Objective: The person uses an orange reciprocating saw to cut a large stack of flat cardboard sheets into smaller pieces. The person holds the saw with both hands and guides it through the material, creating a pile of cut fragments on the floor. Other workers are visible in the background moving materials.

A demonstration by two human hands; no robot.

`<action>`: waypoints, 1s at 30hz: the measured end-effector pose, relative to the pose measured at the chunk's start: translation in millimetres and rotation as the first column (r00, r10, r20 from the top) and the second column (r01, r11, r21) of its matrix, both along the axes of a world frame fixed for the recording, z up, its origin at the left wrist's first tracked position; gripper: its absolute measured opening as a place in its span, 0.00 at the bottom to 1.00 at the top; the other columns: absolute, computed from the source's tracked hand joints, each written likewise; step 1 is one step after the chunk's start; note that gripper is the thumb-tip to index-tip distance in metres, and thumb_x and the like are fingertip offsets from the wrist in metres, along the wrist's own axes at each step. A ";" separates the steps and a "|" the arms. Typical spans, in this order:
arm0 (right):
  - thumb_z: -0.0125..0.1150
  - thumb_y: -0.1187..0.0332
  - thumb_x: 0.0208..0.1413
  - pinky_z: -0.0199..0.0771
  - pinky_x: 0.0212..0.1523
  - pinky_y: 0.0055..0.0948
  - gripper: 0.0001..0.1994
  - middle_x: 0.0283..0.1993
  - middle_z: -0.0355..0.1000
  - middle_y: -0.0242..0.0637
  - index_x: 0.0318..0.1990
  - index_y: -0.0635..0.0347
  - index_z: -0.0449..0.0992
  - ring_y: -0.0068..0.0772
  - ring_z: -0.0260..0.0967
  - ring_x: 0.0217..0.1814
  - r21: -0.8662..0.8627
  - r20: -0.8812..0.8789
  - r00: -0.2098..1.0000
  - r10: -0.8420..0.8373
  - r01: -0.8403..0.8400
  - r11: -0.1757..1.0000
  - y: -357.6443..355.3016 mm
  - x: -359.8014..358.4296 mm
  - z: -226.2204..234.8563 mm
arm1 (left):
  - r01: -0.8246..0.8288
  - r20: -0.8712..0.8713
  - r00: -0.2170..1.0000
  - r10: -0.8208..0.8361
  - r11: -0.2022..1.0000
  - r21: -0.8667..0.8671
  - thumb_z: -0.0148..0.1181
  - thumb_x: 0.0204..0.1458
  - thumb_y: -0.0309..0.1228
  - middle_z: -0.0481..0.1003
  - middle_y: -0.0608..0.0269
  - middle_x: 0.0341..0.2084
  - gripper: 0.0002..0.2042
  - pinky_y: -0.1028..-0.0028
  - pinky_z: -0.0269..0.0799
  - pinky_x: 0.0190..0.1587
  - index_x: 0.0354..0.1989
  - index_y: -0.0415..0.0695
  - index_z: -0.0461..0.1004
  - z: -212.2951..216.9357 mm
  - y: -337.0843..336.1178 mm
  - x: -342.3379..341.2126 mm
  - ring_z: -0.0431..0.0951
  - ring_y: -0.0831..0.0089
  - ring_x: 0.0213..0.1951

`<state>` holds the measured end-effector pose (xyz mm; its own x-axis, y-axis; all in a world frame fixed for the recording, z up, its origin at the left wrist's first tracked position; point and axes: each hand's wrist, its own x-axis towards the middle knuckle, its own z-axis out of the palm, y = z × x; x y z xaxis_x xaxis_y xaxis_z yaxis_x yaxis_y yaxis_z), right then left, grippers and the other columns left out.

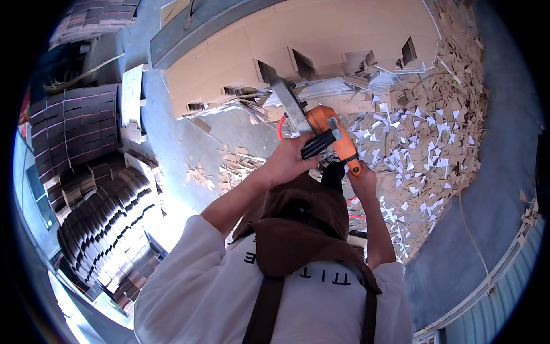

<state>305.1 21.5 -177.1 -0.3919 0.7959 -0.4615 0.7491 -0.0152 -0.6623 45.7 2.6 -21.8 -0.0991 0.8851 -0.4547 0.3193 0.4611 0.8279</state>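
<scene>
Both my hands hold an orange power tool (345,148) with a black side handle and a long flat metal bar. My left hand (289,159) is wrapped round the black handle. At the tool's rear end, my right hand (362,179) grips the orange body; its fingers are partly hidden. The tip of the bar meets the near side of a large cardboard stack (344,34), beside a notch cut into its edge. A red hose (281,126) curves by the tool's left side.
A grey metal beam (212,35) lies across the stack. Brown and white cardboard scraps (424,155) cover the floor to the right and below the stack. Strapped cardboard bundles (77,129) and a leaning row of sheets (109,215) stand at left. A corrugated wall (510,286) curves at lower right.
</scene>
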 end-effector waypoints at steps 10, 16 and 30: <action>0.65 0.65 0.40 0.73 0.33 0.44 0.20 0.29 0.75 0.49 0.43 0.61 0.74 0.53 0.73 0.32 -0.034 0.006 1.000 -0.018 0.018 0.999 -6.8 -2.6 -8.2 | 0.034 0.025 0.999 -0.031 0.993 -0.116 0.62 0.47 0.29 0.70 0.66 0.21 0.13 0.78 0.66 0.31 0.41 0.38 0.73 -3.1 2.2 -5.8 0.67 0.83 0.25; 0.66 0.67 0.41 0.71 0.31 0.43 0.14 0.27 0.73 0.48 0.35 0.61 0.73 0.53 0.72 0.31 0.079 -0.036 0.999 -0.035 0.037 0.996 -11.3 -4.7 -4.8 | 0.024 0.020 1.000 -0.022 0.994 -0.104 0.61 0.47 0.30 0.70 0.66 0.20 0.13 0.76 0.66 0.31 0.40 0.38 0.73 -5.6 4.7 -8.4 0.66 0.83 0.25; 0.65 0.66 0.41 0.72 0.32 0.44 0.17 0.26 0.74 0.48 0.39 0.62 0.74 0.54 0.73 0.32 0.006 -0.015 0.998 -0.057 0.057 0.998 -16.4 -8.0 -11.3 | 0.035 0.067 0.997 -0.027 0.993 -0.112 0.62 0.48 0.33 0.70 0.66 0.20 0.14 0.77 0.67 0.31 0.38 0.36 0.73 -18.1 7.3 -14.2 0.67 0.82 0.25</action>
<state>297.1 5.1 -188.4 -0.3521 0.8202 -0.4509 0.7375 -0.0535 -0.6732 31.5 9.8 -40.0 -0.0392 0.8300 -0.5565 0.2815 0.5435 0.7908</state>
